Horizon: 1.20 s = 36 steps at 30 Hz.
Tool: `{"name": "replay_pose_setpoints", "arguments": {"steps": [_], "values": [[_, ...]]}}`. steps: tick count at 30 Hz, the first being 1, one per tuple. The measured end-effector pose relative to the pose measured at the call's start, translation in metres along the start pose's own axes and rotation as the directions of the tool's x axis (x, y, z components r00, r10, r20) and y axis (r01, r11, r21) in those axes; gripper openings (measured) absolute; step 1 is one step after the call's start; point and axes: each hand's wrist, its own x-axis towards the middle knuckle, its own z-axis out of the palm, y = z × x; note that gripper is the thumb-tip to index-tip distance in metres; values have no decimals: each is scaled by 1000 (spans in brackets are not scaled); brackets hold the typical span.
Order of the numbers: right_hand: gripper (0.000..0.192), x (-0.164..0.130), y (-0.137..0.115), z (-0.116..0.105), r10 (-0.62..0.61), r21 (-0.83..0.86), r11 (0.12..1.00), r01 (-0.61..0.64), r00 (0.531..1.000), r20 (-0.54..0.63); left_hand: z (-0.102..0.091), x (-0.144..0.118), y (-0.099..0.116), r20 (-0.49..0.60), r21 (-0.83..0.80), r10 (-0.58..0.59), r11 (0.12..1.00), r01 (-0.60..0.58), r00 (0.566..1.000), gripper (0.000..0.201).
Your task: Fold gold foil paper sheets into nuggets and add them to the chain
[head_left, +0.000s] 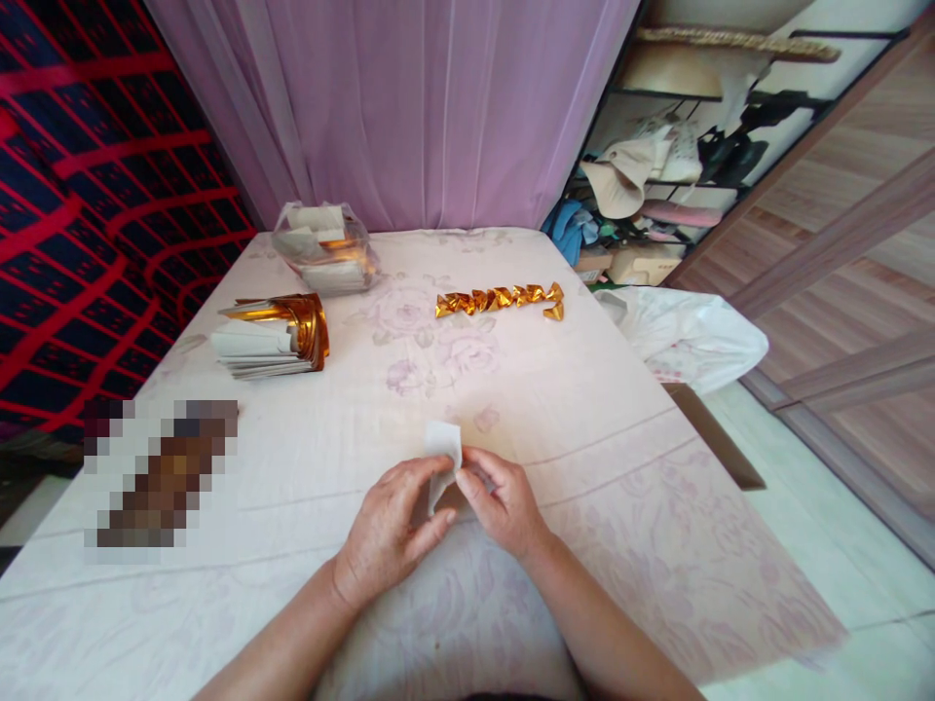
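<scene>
Pale floral cloth covers the worktop (584, 419), which is backed by a lilac curtain (409, 107), with a red-and-dark patterned fabric (88, 195) at the left and cluttered shelves (679, 146) at the right. Near the front edge, both forearms are brought in from below and angled toward each other, so that the hands meet over the middle of the cloth. A small white paper slip (442, 458) is pinched between them and held partly upright, its top edge folded and raised above the fingers. The left hand (391, 531) is turned palm inward, its grip closed on the slip's lower left part, thumb laid along the front. The right hand (501, 501) is curled with knuckles up, its fingertips pressed together on the slip's right edge, touching the left hand's fingers. Well apart, toward the far side, a twisted chain of gold foil (501, 298) is laid flat. At the far left, a stack of white-backed sheets with a gold foil curl (274, 336) is seen, and behind it a clear plastic bag of more slips (325, 248). A white plastic bag (687, 336) hangs off the right edge. A blurred patch is seen at the left front.
</scene>
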Motion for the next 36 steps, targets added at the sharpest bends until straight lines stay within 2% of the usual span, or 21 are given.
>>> {"name": "replay_pose_setpoints", "arguments": {"steps": [4, 9, 13, 16, 19, 21, 24, 27, 29, 32, 34, 36], "values": [[28, -1, 0, -2, 68, 82, 994, -68, 998, 4, 0, 0, -1, 60, -35, 20, 999, -18, 998, 49], [31, 0, -1, -4, 93, 80, 992, -95, 995, 31, 2, 0, -3, 54, -55, -11, 998, 14, 998, 46], [32, 0, -4, -6, -85, -50, 995, 87, 995, 45, 3, -2, -1, 19, -188, -142, 972, 143, 990, 45], [34, 0, -2, -5, -250, -199, 947, 251, 968, 31, 5, -2, 0, 0, -406, -264, 881, 242, 964, 47], [35, 0, 3, -2, -346, -335, 883, 330, 938, 10, 8, -1, 1, 28, -568, -350, 765, 303, 936, 49], [35, -1, 5, -1, -362, -368, 865, 341, 932, 13, 8, 0, 2, 47, -588, -377, 739, 330, 925, 48], [37, -1, 6, 0, -341, -351, 878, 325, 940, 19, 6, 1, 3, 41, -518, -358, 791, 326, 933, 47], [35, -3, 3, 0, -273, -269, 926, 266, 962, 11, 3, 1, 4, 31, -336, -280, 901, 274, 960, 47], [32, -3, 1, -1, -192, -192, 963, 187, 981, -8, 2, 2, 3, 20, -188, -193, 963, 194, 981, 52], [27, -2, -2, -1, -43, -86, 995, 40, 998, -41, 1, 2, 0, 34, -37, -67, 997, 68, 997, 64], [28, -1, -1, -2, 60, -10, 998, -61, 996, -71, 0, 2, -3, 72, 18, -27, 1000, 26, 997, 70], [31, 2, 1, -3, 174, 102, 981, -164, 979, -105, -2, 1, -6, 73, 46, -35, 998, 31, 997, 75]]}}
